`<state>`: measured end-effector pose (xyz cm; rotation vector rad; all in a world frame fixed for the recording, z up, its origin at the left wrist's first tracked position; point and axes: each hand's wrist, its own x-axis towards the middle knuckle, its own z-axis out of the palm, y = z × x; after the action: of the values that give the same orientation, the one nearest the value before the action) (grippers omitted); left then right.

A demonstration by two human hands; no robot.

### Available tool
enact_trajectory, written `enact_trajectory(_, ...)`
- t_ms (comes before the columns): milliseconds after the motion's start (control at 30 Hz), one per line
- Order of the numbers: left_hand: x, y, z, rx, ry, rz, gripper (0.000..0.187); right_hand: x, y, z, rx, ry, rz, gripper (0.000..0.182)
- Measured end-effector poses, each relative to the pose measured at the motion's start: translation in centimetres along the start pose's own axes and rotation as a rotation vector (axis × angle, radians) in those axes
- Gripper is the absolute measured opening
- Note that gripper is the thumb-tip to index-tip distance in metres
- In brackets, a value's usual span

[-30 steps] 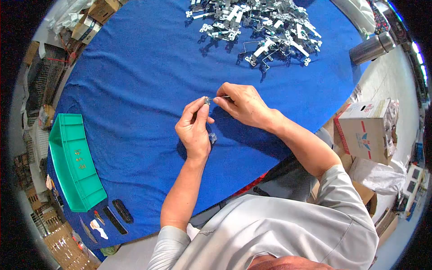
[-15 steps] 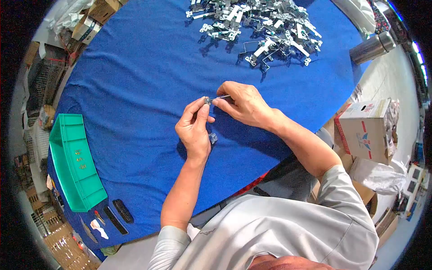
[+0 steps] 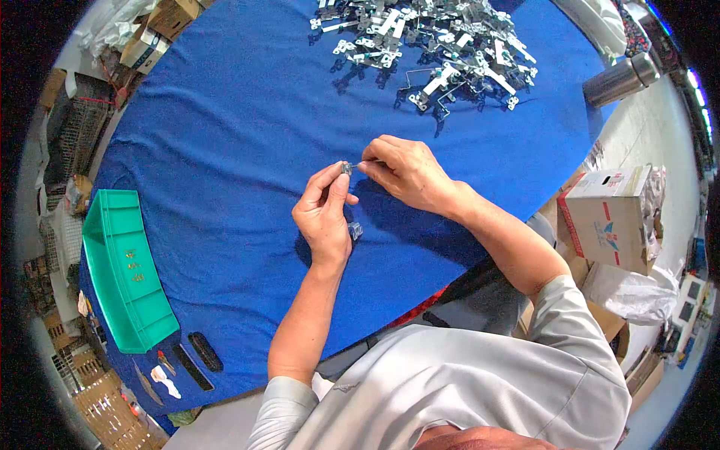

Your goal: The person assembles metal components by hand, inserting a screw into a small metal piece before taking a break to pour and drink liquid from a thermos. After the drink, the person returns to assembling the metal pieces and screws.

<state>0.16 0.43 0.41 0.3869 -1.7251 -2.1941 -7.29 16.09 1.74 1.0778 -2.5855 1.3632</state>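
My left hand [image 3: 324, 217] is raised over the blue cloth, its thumb and forefinger pinching a small shiny metal part [image 3: 346, 169]. From the right, my right hand [image 3: 409, 172] comes close to that part, thumb and fingers pressed together on a thin metal rod [image 3: 356, 166]. The rod's visible end points at the part; whether they touch is too small to tell. Beside my left wrist shows another small metal-and-clear piece [image 3: 355, 231], apparently on the cloth.
A heap of metal brackets [image 3: 442, 52] lies at the far side of the blue cloth [image 3: 225, 135]. At left stands a green bin [image 3: 154, 311] with several tiny brass-coloured pieces. A steel flask [image 3: 621, 79] lies at the right edge, above a cardboard box [image 3: 607, 217].
My right hand's fingertips have shifted slightly and pinch closer together, and less of the thin rod shows between them. My left hand has stayed in place with the metal part.
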Motion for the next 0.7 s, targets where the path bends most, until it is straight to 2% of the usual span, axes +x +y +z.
enact_trajectory(67,0.02,0.1,0.08,-0.005,0.009,-0.012,0.02,-0.02,-0.08,0.04,-0.044,-0.018,0.014,0.014)
enact_trajectory(133,-0.01,0.03,-0.08,-0.001,-0.003,-0.002,0.02,-0.06,-0.33,0.18,0.064,0.04,0.043,0.015)
enact_trajectory(267,0.05,-0.14,-0.23,0.006,-0.01,0.0,0.021,-0.04,-0.05,0.19,0.073,0.026,0.022,0.017)
enact_trajectory(367,0.0,0.09,0.0,0.011,-0.001,-0.004,0.021,-0.01,-0.03,0.14,-0.041,-0.019,0.016,0.018)
enact_trajectory(533,-0.01,-0.19,-0.14,0.009,-0.006,0.003,0.021,-0.08,-0.3,0.28,0.066,0.017,0.093,0.019)
enact_trajectory(633,0.05,-0.14,-0.13,0.004,-0.002,0.0,0.019,0.07,-0.19,0.11,-0.046,-0.024,0.041,0.018)
enact_trajectory(700,0.03,-0.13,-0.21,0.004,0.0,-0.014,0.018,0.03,-0.36,0.05,-0.017,-0.007,0.044,0.018)
